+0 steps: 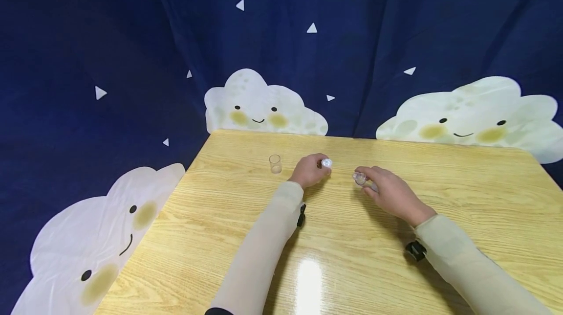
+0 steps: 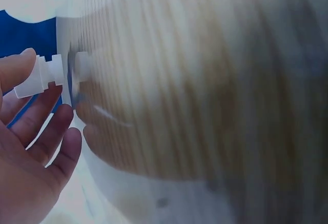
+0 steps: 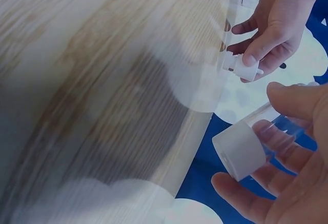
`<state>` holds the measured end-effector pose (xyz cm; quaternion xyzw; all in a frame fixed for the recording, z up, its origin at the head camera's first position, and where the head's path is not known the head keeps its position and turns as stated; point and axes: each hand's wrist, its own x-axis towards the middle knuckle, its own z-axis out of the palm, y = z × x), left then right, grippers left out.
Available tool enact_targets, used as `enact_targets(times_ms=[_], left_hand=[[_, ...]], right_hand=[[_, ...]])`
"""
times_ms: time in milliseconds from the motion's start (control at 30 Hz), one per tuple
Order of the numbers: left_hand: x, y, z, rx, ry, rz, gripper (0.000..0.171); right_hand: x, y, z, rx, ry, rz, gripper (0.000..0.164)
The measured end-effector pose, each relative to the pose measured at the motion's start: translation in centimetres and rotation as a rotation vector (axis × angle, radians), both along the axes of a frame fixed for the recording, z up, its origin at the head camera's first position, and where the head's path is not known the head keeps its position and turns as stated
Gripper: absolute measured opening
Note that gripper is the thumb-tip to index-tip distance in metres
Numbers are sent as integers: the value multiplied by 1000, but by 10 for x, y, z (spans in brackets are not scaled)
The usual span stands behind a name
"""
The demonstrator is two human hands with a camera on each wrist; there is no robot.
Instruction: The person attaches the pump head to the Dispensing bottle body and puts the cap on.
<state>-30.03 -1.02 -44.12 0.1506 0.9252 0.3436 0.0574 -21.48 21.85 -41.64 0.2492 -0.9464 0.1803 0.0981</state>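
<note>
My left hand (image 1: 308,172) pinches a small white stepped plastic piece (image 2: 55,71) between thumb and fingers, just above the table. It looks like a dispenser fitting; in the left wrist view the narrower end points at the tabletop. In my right hand (image 1: 393,193) is a slim clear bottle (image 1: 359,178) with a wide white collar (image 3: 239,151) at one end. Thumb and fingers wrap its transparent body, and the collar sticks out toward the table in the right wrist view. The two hands are apart, with bare wood between them.
A small clear open cylinder (image 1: 275,164), like a cap, stands on the wooden table (image 1: 211,227) left of my left hand. A dark blue curtain (image 1: 281,36) with white clouds hangs behind the far edge and along the left side.
</note>
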Motion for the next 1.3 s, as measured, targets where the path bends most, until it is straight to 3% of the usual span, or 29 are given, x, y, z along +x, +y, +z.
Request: enact_targets(times_ms=[233, 467, 833, 1167, 1300], left_hand=[[2, -8, 0, 58, -22, 12, 39], [4, -16, -1, 105, -3, -19, 42], [12, -31, 1, 148, 7, -10, 40], [18, -44, 1, 194, -30, 37, 48], [18, -42, 2, 184, 1, 54, 45]], right_hand=[[1, -4, 2, 17, -9, -11, 45], [0, -5, 4, 26, -5, -16, 45], [-3, -8, 6, 37, -3, -14, 45], [-6, -9, 6, 30, -8, -6, 43], [-6, -9, 6, 29, -12, 0, 43]])
